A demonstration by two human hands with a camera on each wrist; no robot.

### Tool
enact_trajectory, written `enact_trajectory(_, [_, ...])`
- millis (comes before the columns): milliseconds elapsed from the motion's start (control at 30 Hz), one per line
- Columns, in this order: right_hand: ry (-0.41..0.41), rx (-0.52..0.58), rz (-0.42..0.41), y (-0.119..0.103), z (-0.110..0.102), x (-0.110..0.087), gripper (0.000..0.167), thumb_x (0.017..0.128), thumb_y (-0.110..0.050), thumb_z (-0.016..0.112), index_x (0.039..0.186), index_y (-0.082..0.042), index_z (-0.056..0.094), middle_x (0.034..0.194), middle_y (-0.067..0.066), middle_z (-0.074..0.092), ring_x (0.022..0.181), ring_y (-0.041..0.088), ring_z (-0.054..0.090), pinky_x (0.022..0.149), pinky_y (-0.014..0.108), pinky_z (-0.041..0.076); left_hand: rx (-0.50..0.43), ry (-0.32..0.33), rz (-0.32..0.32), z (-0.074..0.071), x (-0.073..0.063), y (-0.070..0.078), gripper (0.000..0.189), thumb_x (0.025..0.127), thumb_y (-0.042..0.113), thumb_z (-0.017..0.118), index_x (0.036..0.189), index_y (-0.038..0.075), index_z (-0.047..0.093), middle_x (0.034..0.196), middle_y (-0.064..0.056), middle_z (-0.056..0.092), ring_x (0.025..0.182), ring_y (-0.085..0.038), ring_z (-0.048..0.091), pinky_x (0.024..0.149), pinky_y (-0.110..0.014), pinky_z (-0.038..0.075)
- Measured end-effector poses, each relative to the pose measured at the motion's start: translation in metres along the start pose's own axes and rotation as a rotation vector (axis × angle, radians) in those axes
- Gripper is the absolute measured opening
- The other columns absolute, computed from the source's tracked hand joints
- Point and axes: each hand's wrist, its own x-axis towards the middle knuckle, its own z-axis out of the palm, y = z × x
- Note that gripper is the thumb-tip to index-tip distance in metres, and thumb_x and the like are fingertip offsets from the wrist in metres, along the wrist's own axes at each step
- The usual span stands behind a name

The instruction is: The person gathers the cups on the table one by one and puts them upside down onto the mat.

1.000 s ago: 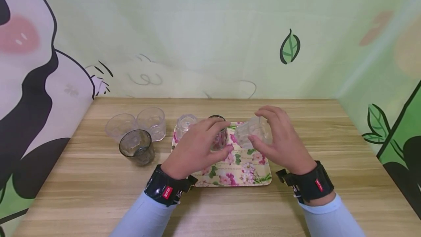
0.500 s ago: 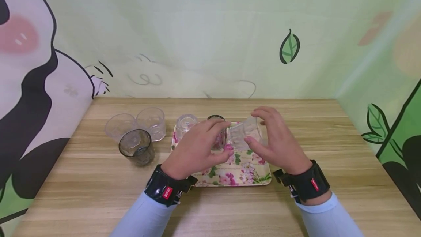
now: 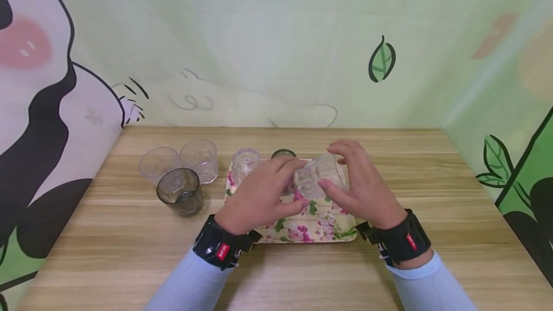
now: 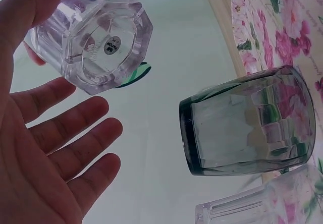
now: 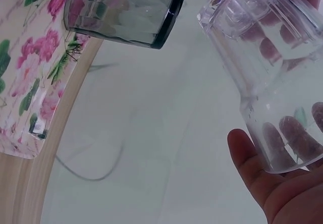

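My right hand [image 3: 367,191] holds a clear glass [image 3: 331,172] tilted over a flowered tray [image 3: 298,234], its base towards my left hand [image 3: 259,196]. In the right wrist view, fingers curl round the wider end of the clear glass [image 5: 287,113]; a step shows in its side. My left hand's fingers are spread around the base end; in the left wrist view its thumb overlaps the glass [image 4: 106,42], but contact is unclear. A dark grey glass [image 4: 242,128] stands on the tray behind my left hand, beside an upside-down clear glass [image 3: 246,160].
Left of the tray, two clear glasses, one [image 3: 157,162] further left and one [image 3: 203,160] nearer the tray, stand on the wooden table [image 3: 108,244]. A dark grey glass [image 3: 181,196] stands in front of them. A printed wall covering [image 3: 268,52] rises behind the table.
My right hand has shifted slightly left with the clear glass, bringing its base between the left hand's fingers and thumb. The left hand has barely moved.
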Motion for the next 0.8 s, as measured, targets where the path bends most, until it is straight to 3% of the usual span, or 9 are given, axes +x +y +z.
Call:
enact_trajectory(200, [-0.01,0.015,0.0,-0.0027,0.0024,0.0001,0.058,0.096,-0.04,0.059,0.135,0.0,0.043,0.134,0.016,0.048,0.122,0.028,0.047,0.09,0.047,0.053,-0.001,-0.021,-0.017,0.0009,-0.0001,0.0001,0.074,0.086,0.048,0.074,0.145,0.011,0.049,0.134,-0.004,0.057,0.108,-0.014,0.057,0.098,-0.033,0.052])
enact_trajectory(400, [-0.008,0.034,-0.002,-0.0046,0.0034,0.0009,0.058,0.097,-0.041,0.058,0.135,0.0,0.042,0.133,0.017,0.047,0.123,0.028,0.047,0.091,0.049,0.053,-0.012,-0.032,-0.031,0.0002,-0.0009,0.0014,0.077,0.086,0.048,0.074,0.147,0.012,0.046,0.131,-0.003,0.058,0.096,-0.011,0.055,0.092,-0.031,0.053])
enact_trajectory(600, [-0.014,0.051,0.004,-0.0075,0.0047,0.0009,0.064,0.1,-0.053,0.046,0.136,0.0,0.04,0.134,0.018,0.046,0.123,0.028,0.047,0.091,0.05,0.052,-0.016,-0.043,-0.045,0.0016,-0.0008,0.0015,0.078,0.086,0.049,0.074,0.148,0.012,0.045,0.13,-0.003,0.059,0.102,-0.011,0.057,0.092,-0.03,0.053])
enact_trajectory(800, [-0.008,0.077,0.008,-0.0098,0.0055,0.0003,0.063,0.101,-0.053,0.045,0.136,0.0,0.039,0.134,0.018,0.045,0.123,0.028,0.046,0.092,0.05,0.052,-0.039,-0.061,-0.06,0.001,-0.0005,0.0039,0.081,0.085,0.048,0.075,0.149,0.01,0.043,0.132,-0.005,0.06,0.111,-0.014,0.059,0.095,-0.03,0.053])
